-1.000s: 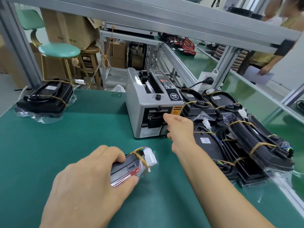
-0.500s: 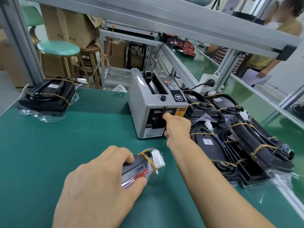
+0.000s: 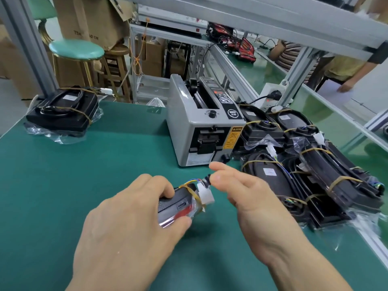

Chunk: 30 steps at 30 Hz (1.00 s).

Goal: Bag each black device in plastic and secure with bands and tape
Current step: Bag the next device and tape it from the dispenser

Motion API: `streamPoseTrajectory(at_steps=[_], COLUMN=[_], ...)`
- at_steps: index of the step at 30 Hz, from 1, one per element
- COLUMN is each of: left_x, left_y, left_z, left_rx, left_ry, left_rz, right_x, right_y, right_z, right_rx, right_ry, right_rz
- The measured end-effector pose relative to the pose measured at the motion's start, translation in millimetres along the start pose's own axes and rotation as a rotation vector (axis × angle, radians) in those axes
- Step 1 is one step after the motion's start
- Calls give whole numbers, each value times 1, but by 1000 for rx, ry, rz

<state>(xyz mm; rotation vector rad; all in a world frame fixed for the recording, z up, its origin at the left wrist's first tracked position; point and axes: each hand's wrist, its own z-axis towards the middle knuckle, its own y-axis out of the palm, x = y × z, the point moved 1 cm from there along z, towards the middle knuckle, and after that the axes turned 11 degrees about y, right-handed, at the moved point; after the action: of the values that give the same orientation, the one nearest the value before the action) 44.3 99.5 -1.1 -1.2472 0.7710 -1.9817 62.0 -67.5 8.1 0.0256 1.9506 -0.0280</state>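
My left hand (image 3: 126,234) grips a black device (image 3: 176,205) wrapped in clear plastic, low on the green mat. A yellow rubber band crosses the device's end, where a white connector (image 3: 204,194) and coloured wires stick out. My right hand (image 3: 243,196) hovers just right of the connector, forefinger and thumb stretched toward it with a small gap between them. I cannot make out any tape on those fingers. The grey tape dispenser (image 3: 201,127) stands behind both hands.
A pile of bagged, banded black devices (image 3: 310,164) fills the right side up to the table rail. One more bagged device (image 3: 63,112) lies at the far left corner. Stools and cardboard boxes stand beyond the table; people are at the far right.
My right hand has drawn back from the dispenser's mouth to the device's connector. My left hand keeps its hold on the device, which has barely shifted.
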Motion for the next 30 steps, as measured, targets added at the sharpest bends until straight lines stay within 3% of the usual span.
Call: streamPoseTrajectory(at_steps=[19,30], left_x=[10,10], left_y=[2,3], left_z=[-6,-6], left_rx=[72,100], left_ry=[15,47], left_rz=[85,76], right_x=[26,26], right_y=[34,34], right_z=[-17,-18], right_rx=[177,124], right_ry=[1,31], right_rz=[2,50])
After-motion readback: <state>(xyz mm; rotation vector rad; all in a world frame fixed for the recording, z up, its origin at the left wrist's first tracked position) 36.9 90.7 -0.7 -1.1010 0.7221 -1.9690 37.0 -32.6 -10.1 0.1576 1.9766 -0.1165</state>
